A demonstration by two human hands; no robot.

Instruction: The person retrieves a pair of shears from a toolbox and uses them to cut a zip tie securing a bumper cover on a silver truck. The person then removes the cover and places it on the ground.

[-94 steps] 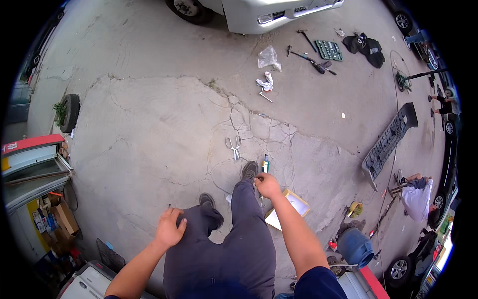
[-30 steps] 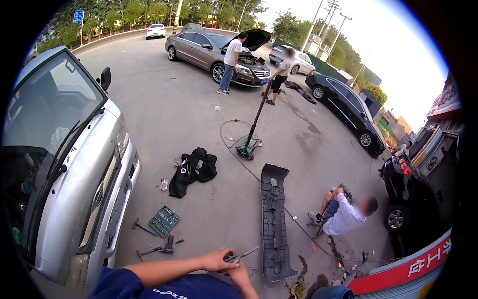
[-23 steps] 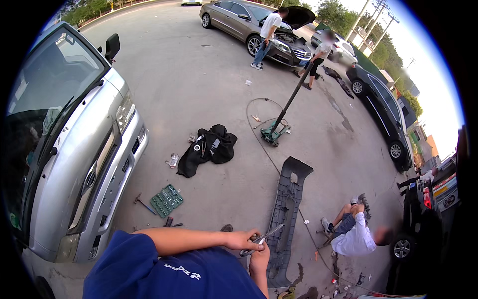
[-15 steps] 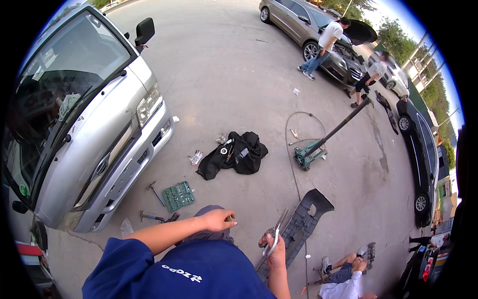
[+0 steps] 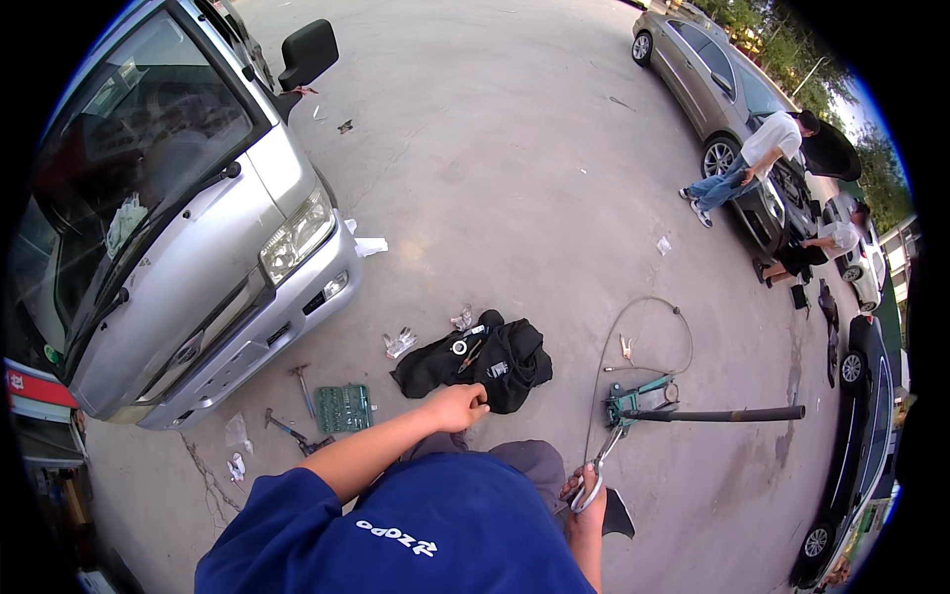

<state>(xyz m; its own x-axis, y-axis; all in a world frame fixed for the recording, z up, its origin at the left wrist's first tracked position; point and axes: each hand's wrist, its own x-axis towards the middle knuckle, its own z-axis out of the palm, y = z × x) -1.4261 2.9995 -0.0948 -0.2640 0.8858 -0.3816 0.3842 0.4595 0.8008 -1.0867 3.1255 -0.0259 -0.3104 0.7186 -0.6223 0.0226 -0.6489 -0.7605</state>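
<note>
My right hand [image 5: 590,500] grips metal shears [image 5: 594,473] by their handles, low in the picture beside my grey-trousered leg, with the blades pointing up towards a green floor jack [image 5: 623,401]. The jack's long dark bar extends to the right. My left hand [image 5: 457,408] is out to the left of it, fingers loosely curved with nothing visible in them, seen just below a black cloth heap [image 5: 520,361] on the ground. To its left lie a green socket set [image 5: 344,406] and two hammers [image 5: 302,386].
A silver truck [image 5: 198,267] fills the left. At the upper right, two people [image 5: 772,148] [image 5: 831,238] are by a brown car [image 5: 683,69] with its bonnet up. A black car [image 5: 851,445] stands at the right. A hose [image 5: 638,299] loops across the concrete.
The view has swung left, so the seated person has left it and the truck looms larger. My hands, together around the shears a second ago, have separated, leaving the shears in my right.
</note>
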